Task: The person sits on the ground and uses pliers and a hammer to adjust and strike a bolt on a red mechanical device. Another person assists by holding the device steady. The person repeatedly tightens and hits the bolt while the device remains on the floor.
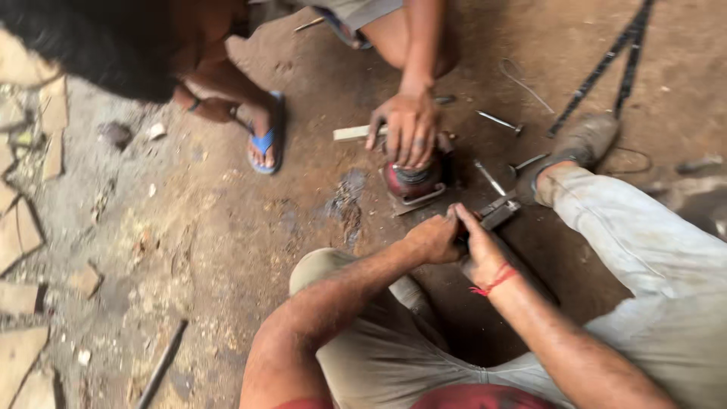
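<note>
I sit on a dirt floor with both arms stretched forward. My left hand (433, 238) and my right hand (475, 248) are closed together around the handle of a grey metal tool (500, 212) that points toward a round dark-red motor-like part (413, 182). A red thread circles my right wrist. Another person's hand (407, 130) presses down on top of the red part from the far side. The tool's tip is partly hidden by my fingers.
The other person squats opposite, a foot in a blue sandal (266, 140) to the left. Bolts and metal rods (500, 121) lie beside the part, a black chain-like strip (606, 64) at upper right. Broken stone slabs (19, 235) line the left edge. A rod (160, 365) lies bottom left.
</note>
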Action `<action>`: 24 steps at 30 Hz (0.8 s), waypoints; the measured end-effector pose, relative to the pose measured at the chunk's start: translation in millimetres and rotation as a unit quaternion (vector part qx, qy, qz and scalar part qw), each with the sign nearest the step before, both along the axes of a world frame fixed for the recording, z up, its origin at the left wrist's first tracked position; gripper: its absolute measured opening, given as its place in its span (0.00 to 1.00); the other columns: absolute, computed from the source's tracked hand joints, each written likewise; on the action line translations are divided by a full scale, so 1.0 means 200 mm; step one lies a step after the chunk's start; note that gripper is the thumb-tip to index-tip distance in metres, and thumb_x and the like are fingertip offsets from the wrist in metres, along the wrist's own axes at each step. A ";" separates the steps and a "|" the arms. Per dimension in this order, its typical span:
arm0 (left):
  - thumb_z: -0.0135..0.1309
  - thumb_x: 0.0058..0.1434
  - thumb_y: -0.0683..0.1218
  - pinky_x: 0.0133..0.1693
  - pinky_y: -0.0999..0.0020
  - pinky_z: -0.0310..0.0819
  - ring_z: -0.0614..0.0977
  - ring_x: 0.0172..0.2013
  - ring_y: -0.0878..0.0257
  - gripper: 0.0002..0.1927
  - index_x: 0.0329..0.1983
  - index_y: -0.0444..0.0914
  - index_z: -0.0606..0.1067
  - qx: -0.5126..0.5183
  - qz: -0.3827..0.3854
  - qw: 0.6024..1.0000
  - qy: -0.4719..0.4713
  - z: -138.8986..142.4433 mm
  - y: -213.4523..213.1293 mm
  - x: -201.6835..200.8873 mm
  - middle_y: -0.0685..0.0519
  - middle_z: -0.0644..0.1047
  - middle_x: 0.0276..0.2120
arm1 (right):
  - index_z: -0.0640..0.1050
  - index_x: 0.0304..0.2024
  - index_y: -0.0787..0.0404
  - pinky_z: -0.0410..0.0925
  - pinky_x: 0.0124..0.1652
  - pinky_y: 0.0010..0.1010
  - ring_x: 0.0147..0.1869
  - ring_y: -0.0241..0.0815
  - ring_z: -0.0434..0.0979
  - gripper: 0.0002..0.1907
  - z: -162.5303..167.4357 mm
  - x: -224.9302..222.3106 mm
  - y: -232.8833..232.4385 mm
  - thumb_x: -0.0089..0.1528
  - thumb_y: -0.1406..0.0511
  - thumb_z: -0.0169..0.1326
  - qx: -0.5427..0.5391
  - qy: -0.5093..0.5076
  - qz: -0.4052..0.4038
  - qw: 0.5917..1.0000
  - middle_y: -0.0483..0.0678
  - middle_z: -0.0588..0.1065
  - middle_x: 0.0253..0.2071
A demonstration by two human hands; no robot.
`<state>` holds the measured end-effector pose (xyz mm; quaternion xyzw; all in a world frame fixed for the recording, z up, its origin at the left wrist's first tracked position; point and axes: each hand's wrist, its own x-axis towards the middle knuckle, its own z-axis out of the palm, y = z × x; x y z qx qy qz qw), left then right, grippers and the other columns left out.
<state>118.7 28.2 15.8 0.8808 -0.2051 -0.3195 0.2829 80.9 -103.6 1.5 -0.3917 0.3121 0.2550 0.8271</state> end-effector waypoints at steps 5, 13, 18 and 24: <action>0.58 0.60 0.56 0.46 0.57 0.78 0.85 0.43 0.51 0.26 0.54 0.34 0.78 -0.094 -0.112 0.974 0.171 0.07 0.24 0.06 0.43 0.84 0.44 | 0.76 0.45 0.51 0.69 0.46 0.51 0.46 0.46 0.76 0.14 -0.22 -0.01 -0.13 0.62 0.53 0.54 -0.077 0.129 -0.066 0.986 0.45 0.76 0.42; 0.55 0.62 0.53 0.46 0.49 0.77 0.82 0.46 0.41 0.18 0.42 0.33 0.81 0.065 0.255 0.953 -0.151 -0.10 0.70 0.68 0.35 0.81 0.43 | 0.70 0.34 0.57 0.74 0.42 0.38 0.33 0.37 0.74 0.07 -0.23 0.07 -0.18 0.61 0.61 0.53 0.036 0.020 -0.154 0.987 0.42 0.71 0.28; 0.57 0.60 0.53 0.48 0.56 0.79 0.85 0.47 0.51 0.23 0.53 0.33 0.77 -0.209 0.327 0.916 -0.104 -0.09 0.59 0.83 0.41 0.83 0.46 | 0.70 0.34 0.56 0.73 0.41 0.37 0.34 0.37 0.73 0.07 -0.19 0.03 -0.12 0.61 0.61 0.52 -0.017 0.003 -0.168 0.986 0.42 0.71 0.30; 0.58 0.62 0.55 0.58 0.60 0.74 0.79 0.58 0.52 0.27 0.60 0.35 0.75 -0.238 0.259 0.926 -0.133 -0.14 0.54 0.82 0.41 0.79 0.56 | 0.70 0.34 0.56 0.72 0.40 0.35 0.34 0.36 0.72 0.08 -0.20 0.02 -0.11 0.62 0.60 0.53 -0.044 0.008 -0.160 0.986 0.41 0.71 0.30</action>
